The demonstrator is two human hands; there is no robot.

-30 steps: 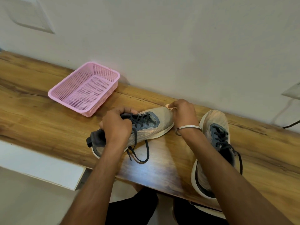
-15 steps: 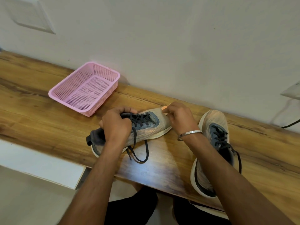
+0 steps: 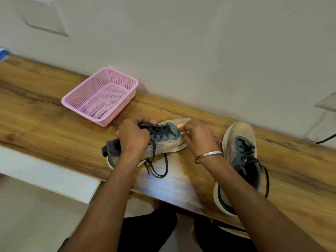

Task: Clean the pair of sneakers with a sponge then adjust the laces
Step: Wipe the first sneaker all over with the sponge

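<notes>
A grey-beige sneaker with dark laces lies tilted on the wooden shelf, toe pointing right. My left hand grips it round the collar near the tongue. My right hand pinches a small orange sponge and presses it on the sneaker's toe, close to the lowest lace. Most of the sponge is hidden under my fingers. The second sneaker stands upright to the right, toe toward the wall, partly behind my right forearm. Its heel hangs over the shelf's front edge.
An empty pink mesh basket sits on the shelf to the left of the held sneaker, near the wall. A black cable runs along the wall at far right. My knees show below the shelf's front edge.
My right hand with the sponge has slid left from the tip of the toe toward the laces. My left hand keeps its grip and the sneaker has hardly moved.
</notes>
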